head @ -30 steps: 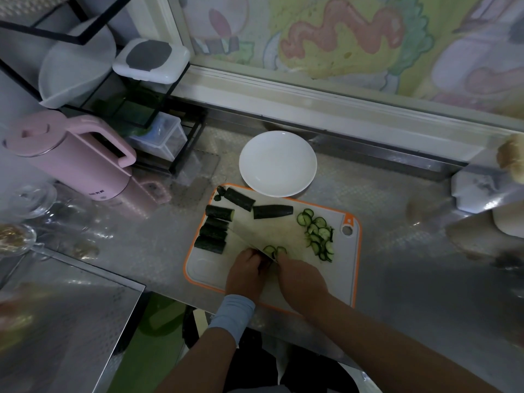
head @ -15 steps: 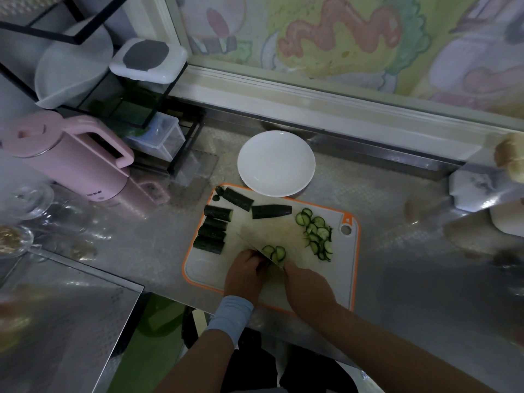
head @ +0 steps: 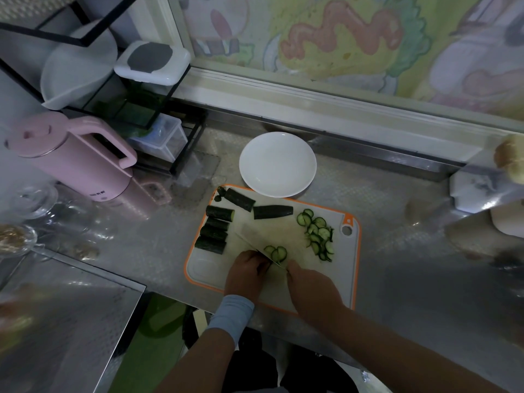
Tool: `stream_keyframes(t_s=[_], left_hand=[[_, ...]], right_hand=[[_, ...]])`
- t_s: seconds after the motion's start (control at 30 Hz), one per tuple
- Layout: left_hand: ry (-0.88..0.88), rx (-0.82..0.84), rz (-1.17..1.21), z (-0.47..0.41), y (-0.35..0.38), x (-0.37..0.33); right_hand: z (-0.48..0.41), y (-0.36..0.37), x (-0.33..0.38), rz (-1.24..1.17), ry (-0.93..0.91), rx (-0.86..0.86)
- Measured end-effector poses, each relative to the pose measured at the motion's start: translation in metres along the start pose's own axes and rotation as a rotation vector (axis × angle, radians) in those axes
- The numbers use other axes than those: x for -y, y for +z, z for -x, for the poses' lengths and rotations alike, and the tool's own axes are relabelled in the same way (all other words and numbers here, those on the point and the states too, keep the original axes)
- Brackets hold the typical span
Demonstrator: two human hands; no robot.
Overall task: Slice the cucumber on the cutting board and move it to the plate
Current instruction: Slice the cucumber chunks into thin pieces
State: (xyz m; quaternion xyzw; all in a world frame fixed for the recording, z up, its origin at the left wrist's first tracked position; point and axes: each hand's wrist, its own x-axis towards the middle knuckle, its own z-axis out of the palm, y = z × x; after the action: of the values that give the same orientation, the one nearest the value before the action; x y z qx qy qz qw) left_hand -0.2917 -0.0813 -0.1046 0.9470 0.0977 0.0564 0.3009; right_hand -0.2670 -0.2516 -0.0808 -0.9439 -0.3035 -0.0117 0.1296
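A new thin green cucumber slice (head: pixel 276 252) lay beside the steel knife (head: pixel 255 246) on the orange-rimmed white cutting board (head: pixel 207 272). Our right hand (head: pixel 312 287) gripped it; our left hand (head: pixel 245 275) curled alongside, its hold hidden. None had reached the far round white plate (head: pixel 278 164).

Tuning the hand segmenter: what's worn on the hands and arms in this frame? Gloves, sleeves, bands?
No gloves: the left hand and right hand are both bare. The left wrist carries a wide, pale blue-grey wristband, plain, with no visible marking. The right forearm is bare to the frame edge, with no sleeve, watch or band in view. No rings can be made out.
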Motion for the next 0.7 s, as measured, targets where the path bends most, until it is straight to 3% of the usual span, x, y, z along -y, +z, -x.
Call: stream_keyframes(t_s=[0.13, 0.3, 0.7], left_hand=[[-0.031, 0.002, 0.002, 0.001, 0.002, 0.001], [-0.029, -0.001, 0.012, 0.001, -0.002, -0.003], [-0.026, -0.018, -0.009, 0.001, 0.001, 0.0]], right_hand=[[0.01, 0.0, -0.009, 0.057, -0.007, 0.018], [-0.004, 0.017, -0.002, 0.006, -0.054, -0.1], [-0.009, 0.018, 0.001, -0.064, -0.056, -0.072]])
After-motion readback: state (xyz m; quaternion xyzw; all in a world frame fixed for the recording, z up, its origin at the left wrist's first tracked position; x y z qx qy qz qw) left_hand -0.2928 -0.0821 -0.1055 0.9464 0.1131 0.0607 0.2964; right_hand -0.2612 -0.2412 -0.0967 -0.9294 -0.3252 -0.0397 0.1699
